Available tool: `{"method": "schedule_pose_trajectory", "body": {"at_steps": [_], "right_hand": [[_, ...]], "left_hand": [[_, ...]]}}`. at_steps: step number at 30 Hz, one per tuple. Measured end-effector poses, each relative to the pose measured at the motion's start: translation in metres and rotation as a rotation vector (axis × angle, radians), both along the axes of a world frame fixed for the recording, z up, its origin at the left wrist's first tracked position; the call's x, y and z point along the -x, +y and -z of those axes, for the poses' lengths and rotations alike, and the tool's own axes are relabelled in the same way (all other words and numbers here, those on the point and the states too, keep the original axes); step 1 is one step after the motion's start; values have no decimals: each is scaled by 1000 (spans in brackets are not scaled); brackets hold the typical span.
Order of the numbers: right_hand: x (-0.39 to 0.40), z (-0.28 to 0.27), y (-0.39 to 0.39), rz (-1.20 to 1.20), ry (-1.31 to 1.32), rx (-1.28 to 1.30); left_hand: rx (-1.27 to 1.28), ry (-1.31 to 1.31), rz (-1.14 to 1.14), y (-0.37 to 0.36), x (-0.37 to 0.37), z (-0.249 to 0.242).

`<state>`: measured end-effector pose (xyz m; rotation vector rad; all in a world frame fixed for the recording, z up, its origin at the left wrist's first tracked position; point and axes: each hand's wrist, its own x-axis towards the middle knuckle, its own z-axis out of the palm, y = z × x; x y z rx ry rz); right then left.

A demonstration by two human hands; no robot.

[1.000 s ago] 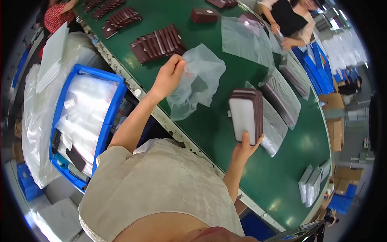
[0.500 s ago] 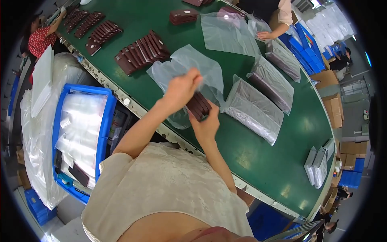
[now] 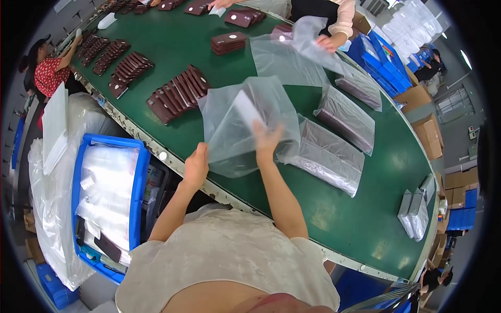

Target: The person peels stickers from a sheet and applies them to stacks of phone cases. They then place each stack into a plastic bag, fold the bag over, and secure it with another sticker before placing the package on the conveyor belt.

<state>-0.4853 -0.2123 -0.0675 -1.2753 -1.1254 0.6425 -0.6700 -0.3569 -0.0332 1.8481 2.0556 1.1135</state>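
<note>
A clear plastic bag is spread on the green table in front of me. My left hand is closed on its left edge near the table's front. My right hand is over the right part of the bag, its fingers smeared by motion. Just beyond those fingers is a blurred whitish strip; what it is I cannot make out. Past the bag, a leaning row of dark brown flat cases stands close by. To the right of my right hand lies a filled plastic-wrapped pack.
More wrapped packs lie to the right, with small silvery packs at the far right. A blue crate of plastic bags stands left of the table. Across the table, a co-worker's hand handles another clear bag.
The brown stack that was in my right hand no longer shows. My left hand has moved down and left to the bag's edge. My right hand has moved up slightly over the bag.
</note>
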Motion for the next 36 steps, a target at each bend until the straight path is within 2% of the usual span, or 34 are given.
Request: {"method": "schedule_pose_trajectory", "body": {"at_steps": [3,4,6,9,10,11,13,14,16,18,20,22,23,24,25,26,29,30,31,32,33,34,35,36], "right_hand": [[-12,-49,10,-20,191,-86],[-10,-54,7,-18,194,-84],[-6,-58,-8,-53,38,-84],[-4,-28,-21,-134,-153,-25],[-1,-13,-21,-194,-251,7],[2,-5,-20,-252,-344,31],[7,0,-22,-241,-331,5],[7,2,-26,-228,-324,-18],[5,3,-29,-213,-323,-51],[4,3,-32,-223,-328,-46],[5,1,-32,-240,-327,-71],[2,4,-32,-205,-272,-66],[0,7,-32,-214,-273,-86],[0,11,-32,-103,-211,-76],[1,13,-28,11,-144,-65],[0,9,-26,5,-139,-75],[-13,-18,-30,-126,-129,166],[-20,-10,-32,-132,-128,163],[-29,1,-34,-130,-336,113],[-34,11,-34,-121,-544,61],[-37,15,-37,-117,-539,55],[-39,14,-42,-104,-481,33],[-38,13,-47,-92,-426,14],[-41,12,-50,-106,-426,51]], "left_hand": [[-17,-18,6,-33,2,-41],[40,-48,-59,-48,3,-53],[104,-85,-123,-61,8,-67],[336,-37,114,-81,15,-79],[340,-37,111,-83,20,-90],[459,-141,236,-80,26,-105],[699,-358,489,-67,43,-126],[699,-353,487,-60,52,-126],[373,-384,539,-34,70,-117],[36,-703,197,19,49,-92],[-147,-268,114,64,21,-54],[-166,83,222,93,-10,24],[-64,226,223,93,-23,33],[42,367,223,93,-32,34],[27,373,213,99,-33,33],[27,383,243,102,-34,32],[40,399,296,105,-23,25],[142,380,478,108,-6,18],[242,360,660,114,12,4],[339,338,846,126,30,-10],[336,347,847,139,44,-47],[578,198,855,154,60,-100],[820,42,852,177,80,-129],[640,80,785,207,104,-129]]}}
